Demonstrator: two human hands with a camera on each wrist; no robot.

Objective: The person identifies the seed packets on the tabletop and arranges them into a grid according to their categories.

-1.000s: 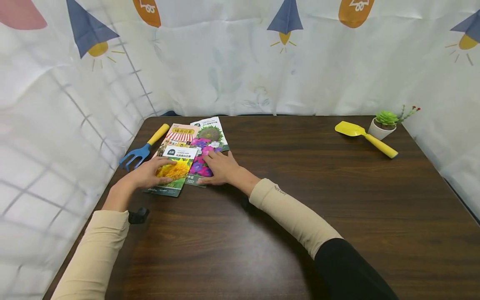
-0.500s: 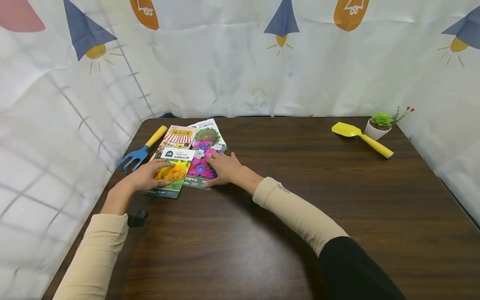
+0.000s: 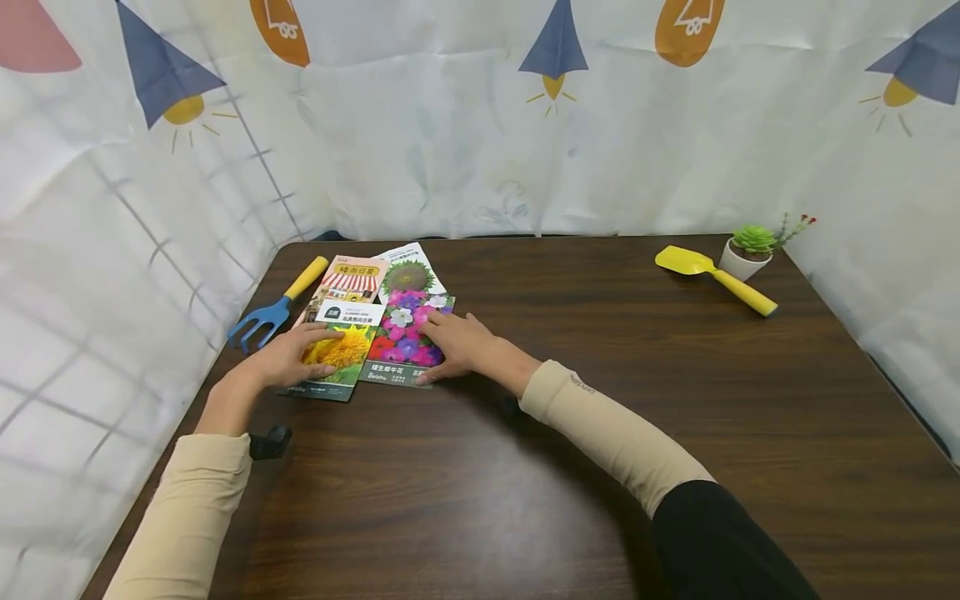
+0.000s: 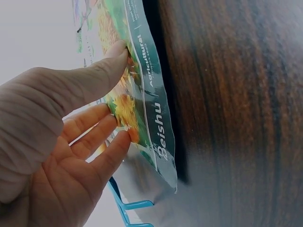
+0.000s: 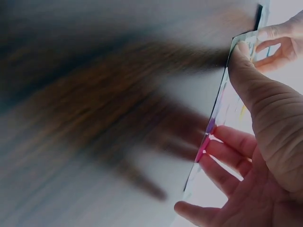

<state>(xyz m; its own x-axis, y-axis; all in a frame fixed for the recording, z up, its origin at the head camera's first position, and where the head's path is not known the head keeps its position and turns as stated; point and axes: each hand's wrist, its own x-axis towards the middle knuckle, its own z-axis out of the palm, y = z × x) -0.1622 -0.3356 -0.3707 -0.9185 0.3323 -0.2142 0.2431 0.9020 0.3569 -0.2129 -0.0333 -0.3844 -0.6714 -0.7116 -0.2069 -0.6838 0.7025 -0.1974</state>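
At the bench's (image 3: 525, 467) 9 o'clock edge lay a blue rake (image 3: 276, 302). Just beside it, the left hand (image 3: 288, 358) rested with fingers spread on the sunflower seed packet (image 3: 337, 354), thumb at its near edge. At that packet's 3 o'clock, touching it, the right hand (image 3: 461, 343) pressed flat, fingers spread, on the mixed-flower seed packet (image 3: 405, 343). Two further packets (image 3: 375, 275) lay at 12 o'clock, partly overlapped. Risk: the glossy packets could slide and drag the overlapped ones askew under uneven pressure. A yellow trowel (image 3: 712, 271) and potted succulent (image 3: 750, 250) stood well apart at 2 o'clock.
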